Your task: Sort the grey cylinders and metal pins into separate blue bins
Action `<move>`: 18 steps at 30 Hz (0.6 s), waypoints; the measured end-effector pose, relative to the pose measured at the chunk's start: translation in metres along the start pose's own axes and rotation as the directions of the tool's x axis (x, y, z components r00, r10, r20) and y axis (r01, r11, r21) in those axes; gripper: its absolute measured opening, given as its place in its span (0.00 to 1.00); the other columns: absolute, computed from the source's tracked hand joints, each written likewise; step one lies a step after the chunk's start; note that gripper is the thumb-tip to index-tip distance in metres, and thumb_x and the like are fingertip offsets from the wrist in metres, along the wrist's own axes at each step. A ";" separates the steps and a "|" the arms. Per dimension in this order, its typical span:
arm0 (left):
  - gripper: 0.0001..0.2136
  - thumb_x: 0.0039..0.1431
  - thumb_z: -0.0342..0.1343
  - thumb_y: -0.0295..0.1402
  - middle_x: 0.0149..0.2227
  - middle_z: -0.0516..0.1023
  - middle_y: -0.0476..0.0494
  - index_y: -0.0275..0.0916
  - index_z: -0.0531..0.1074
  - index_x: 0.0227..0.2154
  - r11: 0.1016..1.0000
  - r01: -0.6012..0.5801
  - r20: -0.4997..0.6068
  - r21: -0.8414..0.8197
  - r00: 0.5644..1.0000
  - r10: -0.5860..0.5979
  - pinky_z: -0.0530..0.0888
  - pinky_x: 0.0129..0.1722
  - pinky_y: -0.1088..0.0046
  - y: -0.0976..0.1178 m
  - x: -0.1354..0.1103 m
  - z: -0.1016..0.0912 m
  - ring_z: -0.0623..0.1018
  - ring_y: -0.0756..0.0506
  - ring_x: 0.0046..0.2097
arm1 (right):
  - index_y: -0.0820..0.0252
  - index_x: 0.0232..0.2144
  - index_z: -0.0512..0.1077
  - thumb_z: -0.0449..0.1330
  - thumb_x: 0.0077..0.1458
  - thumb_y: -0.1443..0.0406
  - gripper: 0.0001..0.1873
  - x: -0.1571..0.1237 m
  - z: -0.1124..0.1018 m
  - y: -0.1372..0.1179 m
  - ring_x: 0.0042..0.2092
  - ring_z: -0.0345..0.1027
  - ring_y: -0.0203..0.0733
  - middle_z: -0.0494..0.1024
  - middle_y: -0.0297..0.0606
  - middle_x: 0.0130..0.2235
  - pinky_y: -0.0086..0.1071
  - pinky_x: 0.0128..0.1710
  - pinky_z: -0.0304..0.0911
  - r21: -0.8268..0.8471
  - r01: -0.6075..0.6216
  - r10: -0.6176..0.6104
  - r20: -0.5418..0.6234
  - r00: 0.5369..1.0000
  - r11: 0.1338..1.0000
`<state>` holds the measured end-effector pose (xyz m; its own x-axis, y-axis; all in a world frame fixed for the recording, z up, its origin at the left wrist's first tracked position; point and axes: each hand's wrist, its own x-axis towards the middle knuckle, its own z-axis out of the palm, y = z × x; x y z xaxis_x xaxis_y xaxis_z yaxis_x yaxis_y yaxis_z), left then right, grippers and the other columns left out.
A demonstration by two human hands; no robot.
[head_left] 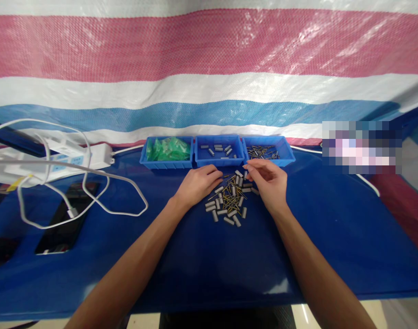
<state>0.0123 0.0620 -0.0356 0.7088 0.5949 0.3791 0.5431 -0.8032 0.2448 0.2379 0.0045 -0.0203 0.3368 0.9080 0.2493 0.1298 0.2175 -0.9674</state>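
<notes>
Screws (233, 201) and grey cylinders (229, 220) lie mixed on the worktop (225, 269), axes every way, between our hands. Our left hand's (200, 185) grip curls at the pile's edge; our right hand's (268, 185), nearer the blue screw bin (287, 154), is nearly pinched. We cannot tell what either holds. Bin walls stand just beyond.

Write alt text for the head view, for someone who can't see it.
Left hand and right hand flank a pile of gray cylinders and thin pins on a blue table. Behind the pile, three blue bins hold, left to right, green plastic, cylinders and pins. A power strip sits at left.
</notes>
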 end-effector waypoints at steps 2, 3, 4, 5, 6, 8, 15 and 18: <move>0.07 0.71 0.58 0.34 0.42 0.82 0.43 0.38 0.79 0.43 0.999 0.030 -0.001 -0.013 1.000 -0.030 0.76 0.39 0.73 0.001 0.001 -0.002 0.82 0.46 0.41 | 0.53 0.38 0.81 0.71 0.57 0.56 0.10 0.000 0.000 -0.001 0.32 0.79 0.42 0.86 0.37 0.37 0.38 0.34 0.78 -0.009 -0.002 0.002 0.004 1.000 1.000; 0.06 0.71 0.60 0.34 0.42 0.81 0.43 0.38 0.79 0.42 0.999 0.047 -0.001 -0.025 0.999 -0.047 0.76 0.39 0.73 0.001 0.001 -0.003 0.81 0.46 0.40 | 0.54 0.38 0.81 0.71 0.57 0.55 0.10 0.000 0.000 -0.001 0.32 0.79 0.42 0.86 0.37 0.37 0.38 0.34 0.78 -0.013 -0.006 0.006 0.004 1.000 1.000; 0.06 0.70 0.61 0.34 0.42 0.81 0.43 0.37 0.79 0.42 0.997 0.064 0.000 -0.041 0.998 -0.064 0.76 0.38 0.73 0.002 0.001 -0.004 0.81 0.47 0.38 | 0.54 0.38 0.81 0.71 0.57 0.55 0.11 0.000 0.000 -0.001 0.32 0.79 0.42 0.86 0.37 0.37 0.38 0.34 0.78 -0.016 -0.011 0.011 0.003 1.000 1.000; 0.05 0.69 0.61 0.33 0.41 0.81 0.43 0.37 0.79 0.42 0.995 0.078 0.003 -0.062 0.997 -0.078 0.75 0.38 0.73 0.002 0.002 -0.005 0.80 0.48 0.37 | 0.54 0.37 0.81 0.71 0.57 0.55 0.11 0.000 0.000 -0.001 0.32 0.79 0.42 0.86 0.37 0.37 0.38 0.34 0.78 -0.018 -0.015 0.015 0.002 1.000 1.000; 0.05 0.68 0.62 0.33 0.41 0.81 0.43 0.37 0.79 0.42 0.992 0.089 0.005 -0.087 0.996 -0.089 0.75 0.38 0.73 0.002 0.002 -0.006 0.79 0.48 0.35 | 0.54 0.37 0.81 0.71 0.57 0.55 0.11 -0.001 0.000 -0.001 0.32 0.78 0.42 0.86 0.37 0.37 0.38 0.34 0.78 -0.020 -0.018 0.018 0.002 1.000 1.000; 0.04 0.67 0.62 0.30 0.39 0.81 0.44 0.37 0.80 0.40 0.980 0.110 -0.006 -0.168 0.994 -0.113 0.75 0.37 0.74 0.003 0.003 -0.006 0.78 0.50 0.33 | 0.53 0.37 0.81 0.71 0.57 0.55 0.10 -0.001 0.000 -0.001 0.31 0.78 0.41 0.86 0.37 0.36 0.38 0.34 0.78 -0.018 -0.018 0.018 0.005 1.000 1.000; 0.03 0.63 0.62 0.28 0.32 0.80 0.46 0.37 0.81 0.37 0.854 0.217 -0.104 -0.473 0.949 -0.298 0.74 0.31 0.77 0.009 0.008 -0.001 0.77 0.50 0.31 | 0.53 0.38 0.82 0.72 0.56 0.56 0.10 -0.001 -0.001 0.000 0.30 0.76 0.40 0.84 0.35 0.35 0.36 0.33 0.76 -0.052 0.013 -0.011 0.044 0.999 0.999; 0.07 0.64 0.58 0.26 0.33 0.81 0.44 0.36 0.81 0.36 0.886 0.190 -0.061 -0.422 0.970 -0.237 0.74 0.33 0.75 0.009 0.008 -0.006 0.77 0.50 0.30 | 0.53 0.38 0.82 0.72 0.57 0.57 0.10 -0.002 -0.001 0.001 0.30 0.76 0.39 0.84 0.35 0.35 0.36 0.33 0.75 -0.061 0.021 -0.017 0.061 0.998 0.998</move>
<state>0.0201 0.0595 -0.0246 0.5308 0.7653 0.3640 0.4264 -0.6124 0.6657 0.2385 0.0027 -0.0218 0.2769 0.9243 0.2626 0.1934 0.2141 -0.9575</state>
